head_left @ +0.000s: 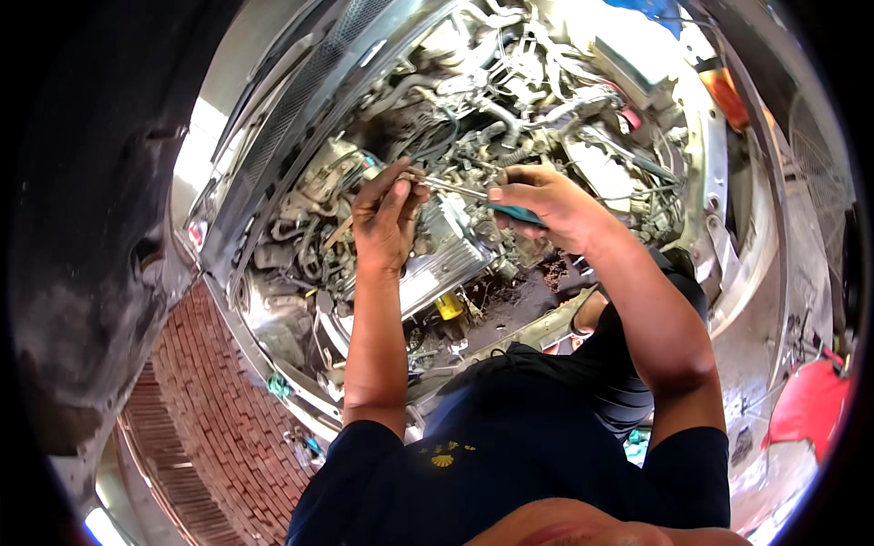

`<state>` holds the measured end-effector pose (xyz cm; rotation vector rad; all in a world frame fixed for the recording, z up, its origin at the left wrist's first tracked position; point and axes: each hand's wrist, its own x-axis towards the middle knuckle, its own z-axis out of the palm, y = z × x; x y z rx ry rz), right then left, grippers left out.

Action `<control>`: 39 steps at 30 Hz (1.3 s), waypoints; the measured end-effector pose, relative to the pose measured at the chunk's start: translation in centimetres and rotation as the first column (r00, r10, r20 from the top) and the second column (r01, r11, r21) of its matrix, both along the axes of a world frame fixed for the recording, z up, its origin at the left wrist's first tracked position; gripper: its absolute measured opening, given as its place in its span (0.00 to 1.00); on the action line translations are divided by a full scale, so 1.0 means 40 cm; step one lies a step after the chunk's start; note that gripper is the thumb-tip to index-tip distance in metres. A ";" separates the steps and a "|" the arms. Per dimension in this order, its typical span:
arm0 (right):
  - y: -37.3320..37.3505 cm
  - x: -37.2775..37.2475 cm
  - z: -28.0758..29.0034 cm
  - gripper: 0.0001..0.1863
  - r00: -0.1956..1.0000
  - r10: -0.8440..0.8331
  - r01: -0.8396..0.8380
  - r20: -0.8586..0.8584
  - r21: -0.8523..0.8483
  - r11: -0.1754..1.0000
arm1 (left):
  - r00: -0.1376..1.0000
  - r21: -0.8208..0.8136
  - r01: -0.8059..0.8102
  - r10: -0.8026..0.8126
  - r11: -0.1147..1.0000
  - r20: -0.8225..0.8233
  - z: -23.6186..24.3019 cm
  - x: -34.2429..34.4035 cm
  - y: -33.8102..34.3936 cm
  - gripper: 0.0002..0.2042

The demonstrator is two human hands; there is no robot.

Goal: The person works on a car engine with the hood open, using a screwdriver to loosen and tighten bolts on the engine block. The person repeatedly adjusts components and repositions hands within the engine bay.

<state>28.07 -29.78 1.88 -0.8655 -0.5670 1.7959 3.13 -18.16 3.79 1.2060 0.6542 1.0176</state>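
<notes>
My right hand point(557, 206) is wrapped round the teal handle of a screwdriver point(457, 189), whose metal shaft points left. At the shaft's far end, my left hand point(386, 214) has its thumb and fingers pinched together around a small part too little to make out. The fingers of my left hand look dark with grime. Both hands are held above the engine point(510, 118) of a car, over a ribbed silver metal cover point(435, 269). Hoses and wires run all around them.
A yellow part point(449, 306) sits low at the near side of the engine bay. Behind on the right stands a box-shaped battery point(628, 68). Brick paving point(218, 391) shows at lower left, and a red object point(808, 409) lies at far right. A dark panel point(91, 227) fills the left.
</notes>
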 end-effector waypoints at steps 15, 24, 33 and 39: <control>-0.019 -0.047 -0.014 0.09 0.975 0.036 -0.041 -0.218 -0.021 0.999 | 0.997 0.041 0.081 -0.082 0.996 0.018 0.018 -0.037 -0.006 0.14; -0.021 -0.063 0.006 0.14 0.995 0.072 -0.073 -0.064 -0.014 0.997 | 0.957 -0.271 0.129 -0.048 0.954 0.286 -0.033 -0.034 -0.017 0.10; -0.030 -0.074 0.000 0.18 0.586 -0.200 -0.150 0.785 0.348 0.926 | 0.987 -0.306 -0.159 0.157 0.939 -0.030 -0.039 -0.036 -0.052 0.05; -0.045 -0.129 -0.030 0.18 0.252 -0.533 -0.195 0.808 0.582 0.790 | 0.962 -0.353 -0.270 0.237 0.896 -0.136 -0.057 -0.061 -0.092 0.07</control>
